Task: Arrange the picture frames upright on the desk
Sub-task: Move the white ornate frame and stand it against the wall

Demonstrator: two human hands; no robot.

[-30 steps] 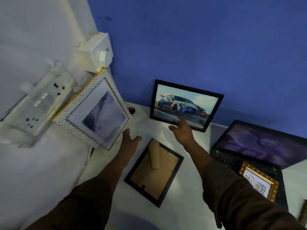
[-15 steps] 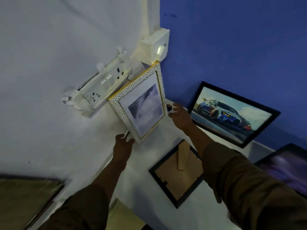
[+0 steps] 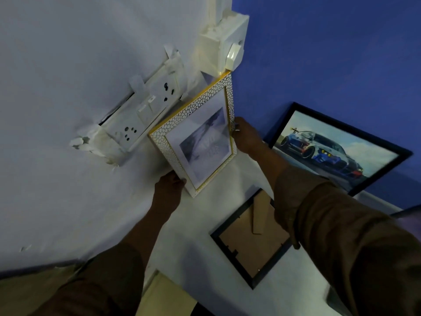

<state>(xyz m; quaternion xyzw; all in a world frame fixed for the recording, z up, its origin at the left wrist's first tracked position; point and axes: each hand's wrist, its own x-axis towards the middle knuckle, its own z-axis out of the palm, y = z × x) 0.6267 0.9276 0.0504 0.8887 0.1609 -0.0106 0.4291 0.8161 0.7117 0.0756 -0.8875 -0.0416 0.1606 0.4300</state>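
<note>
1. With both hands clamped on it, the white-and-gold pebbled frame [image 3: 199,137] stands in the desk's [image 3: 191,254] back-left corner, tilted against the white wall.
2. Left hand [image 3: 169,185] cups the lower corner, fingers curled shut around it, likely steadying the base.
3. Right hand [image 3: 245,136] pinches the right edge, seemingly to set the lean.
4. Race-car frame [image 3: 337,148] leans on the blue wall; the black frame [image 3: 252,238] lies face-down mid-desk, not yet stood.

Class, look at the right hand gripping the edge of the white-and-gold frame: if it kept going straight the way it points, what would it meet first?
Probably the blue wall behind the white-and-gold frame; the right hand points into that corner, though depth is unclear.
</note>
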